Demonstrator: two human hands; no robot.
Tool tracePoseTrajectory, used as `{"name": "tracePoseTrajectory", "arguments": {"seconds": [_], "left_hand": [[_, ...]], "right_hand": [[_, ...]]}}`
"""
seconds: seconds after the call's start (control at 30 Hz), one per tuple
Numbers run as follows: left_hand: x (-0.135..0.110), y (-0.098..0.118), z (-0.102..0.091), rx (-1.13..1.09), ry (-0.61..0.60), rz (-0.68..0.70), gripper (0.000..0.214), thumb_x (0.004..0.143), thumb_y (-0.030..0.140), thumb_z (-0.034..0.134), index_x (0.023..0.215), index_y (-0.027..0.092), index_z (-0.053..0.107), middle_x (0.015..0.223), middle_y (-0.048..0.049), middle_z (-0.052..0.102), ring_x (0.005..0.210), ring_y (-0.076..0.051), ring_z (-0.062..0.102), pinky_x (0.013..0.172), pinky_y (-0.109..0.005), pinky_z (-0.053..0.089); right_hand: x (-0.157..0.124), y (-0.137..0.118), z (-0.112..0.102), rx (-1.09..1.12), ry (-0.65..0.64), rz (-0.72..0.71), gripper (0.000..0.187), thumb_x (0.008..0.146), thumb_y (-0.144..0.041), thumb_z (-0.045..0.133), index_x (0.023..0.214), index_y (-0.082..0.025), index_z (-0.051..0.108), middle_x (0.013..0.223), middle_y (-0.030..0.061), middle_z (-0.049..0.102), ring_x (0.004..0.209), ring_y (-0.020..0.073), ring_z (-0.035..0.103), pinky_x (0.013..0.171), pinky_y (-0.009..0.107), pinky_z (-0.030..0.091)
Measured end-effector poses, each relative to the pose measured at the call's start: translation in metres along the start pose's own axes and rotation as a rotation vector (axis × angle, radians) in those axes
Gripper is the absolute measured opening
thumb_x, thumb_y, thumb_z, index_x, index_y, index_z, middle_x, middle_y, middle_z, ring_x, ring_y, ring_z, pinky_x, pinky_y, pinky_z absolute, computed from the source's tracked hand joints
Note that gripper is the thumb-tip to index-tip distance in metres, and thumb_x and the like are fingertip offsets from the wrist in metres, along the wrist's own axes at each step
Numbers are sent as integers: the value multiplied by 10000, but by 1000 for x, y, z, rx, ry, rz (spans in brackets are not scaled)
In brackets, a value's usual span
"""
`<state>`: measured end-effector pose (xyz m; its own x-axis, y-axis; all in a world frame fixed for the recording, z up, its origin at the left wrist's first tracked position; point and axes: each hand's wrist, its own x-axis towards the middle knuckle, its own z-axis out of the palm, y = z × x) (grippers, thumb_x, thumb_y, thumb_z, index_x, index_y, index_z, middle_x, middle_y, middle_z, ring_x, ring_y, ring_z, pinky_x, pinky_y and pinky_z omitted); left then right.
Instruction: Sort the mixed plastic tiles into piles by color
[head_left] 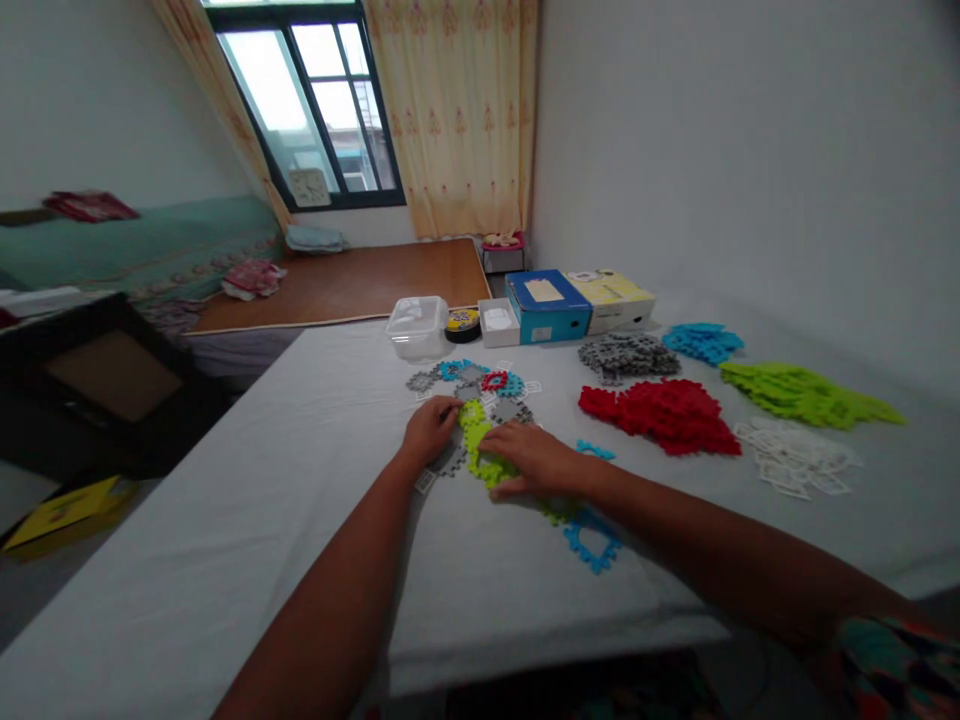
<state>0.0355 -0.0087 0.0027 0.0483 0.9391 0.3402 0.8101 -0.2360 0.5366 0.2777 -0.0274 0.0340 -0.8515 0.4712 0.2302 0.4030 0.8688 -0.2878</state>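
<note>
left hand (433,430) at left edge of lime gear pieces (473,432); right hand (534,458), thumb spread, over near end. can't tell if either grips. red pile (664,415) right.

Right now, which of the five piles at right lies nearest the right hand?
The red pile is nearest the right hand; the grey pile, blue pile, green pile and white pile all lie farther off.

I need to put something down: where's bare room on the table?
The table is bare left of the left arm, and between that arm and the blue ring. It's crowded around the green strip and right hand, and by the red pile.
</note>
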Motion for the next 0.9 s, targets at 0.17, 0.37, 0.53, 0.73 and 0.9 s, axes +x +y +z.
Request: {"name": "tracePoseTrajectory", "arguments": {"seconds": [0.17,0.37,0.53,0.73,0.9], "left_hand": [[-1,0,1,-12,11,-1,282,858,227,491,1045,216,702,1070,-45,710,1020,-203,629,966,-361,480],[-1,-1,1,-4,3,-5,280,854,234,494,1032,213,709,1081,-53,708,1022,-211,632,969,-366,478],[-1,0,-1,-22,9,-12,281,849,243,490,1017,210,712,1071,-52,711,1015,-206,639,960,-360,486],[-1,0,-5,-34,6,-8,285,834,290,492,1006,225,710,1050,-45,721,1010,-210,645,949,-369,496],[1,-2,-7,-19,-4,-10,324,820,346,472,1002,218,707,1073,-52,721,1008,-214,654,947,-366,497]], "right_hand": [[-10,4,5,20,66,40,440,824,-428,687,1180,-175,638,1195,128,648,1088,262,582,927,400,462],[-18,15,-1,-51,117,201,257,969,-313,449,940,-197,676,908,78,713,818,194,654,767,304,473],[-16,26,-3,-51,257,288,297,981,-333,414,931,-191,670,913,105,717,835,214,665,768,308,470],[-33,32,-34,140,407,276,324,987,-368,400,1023,-213,683,914,49,742,766,167,691,729,262,502],[-90,47,-66,198,493,387,287,929,-382,500,1041,-224,711,899,43,751,769,189,699,725,296,533]]}}
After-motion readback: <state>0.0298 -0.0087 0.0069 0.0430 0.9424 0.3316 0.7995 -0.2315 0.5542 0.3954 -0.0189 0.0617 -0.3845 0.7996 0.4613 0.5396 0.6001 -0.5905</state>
